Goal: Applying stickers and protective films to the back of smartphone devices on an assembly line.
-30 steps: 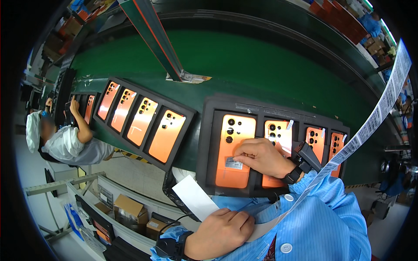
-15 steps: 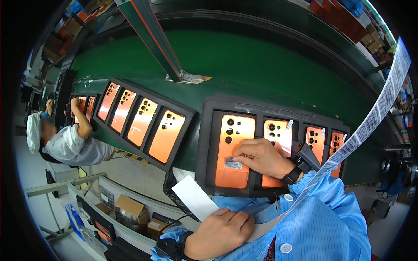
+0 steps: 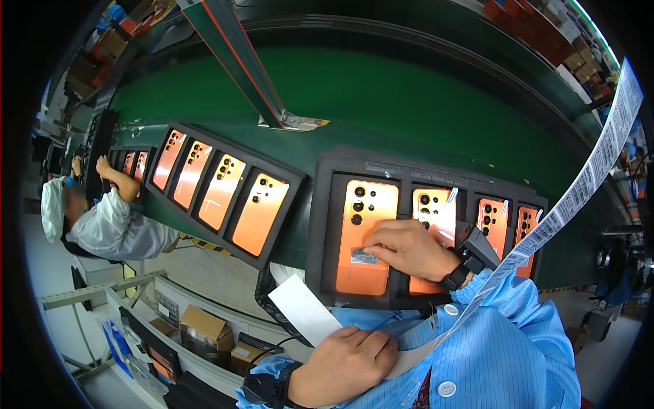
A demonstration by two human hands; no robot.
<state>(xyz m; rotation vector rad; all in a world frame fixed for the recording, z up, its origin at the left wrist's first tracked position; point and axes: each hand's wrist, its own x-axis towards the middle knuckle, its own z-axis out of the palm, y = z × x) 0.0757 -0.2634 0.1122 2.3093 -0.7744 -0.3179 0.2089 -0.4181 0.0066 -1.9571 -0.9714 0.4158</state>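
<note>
An orange phone point(image 3: 368, 281) lies back up in the first slot of a black foam tray point(image 3: 344, 161). A small silvery printed label point(image 3: 363, 257) sits low on its back. My right hand point(image 3: 407, 250) is closed in a pinch at the label's right edge, thumb and forefinger together over the phone. Near my body, my left hand point(image 3: 354, 361) is closed round a long paper label strip point(image 3: 528, 245). One end of that strip juts out white and blank to the left; the rest, covered with printed labels, runs up past my right arm.
More orange phones point(image 3: 492, 221) fill the tray to the right. Another foam tray point(image 3: 289, 204) of phones stands to the left on the green bench point(image 3: 409, 102). A metal post point(image 3: 238, 65) rises from it. A co-worker point(image 3: 116, 225) works at far left; cardboard boxes point(image 3: 204, 330) sit below.
My right hand has barely shifted at the label, and its fingertips stay at the edge. My left hand has not moved. At far left, the co-worker's arm has moved off the phones there.
</note>
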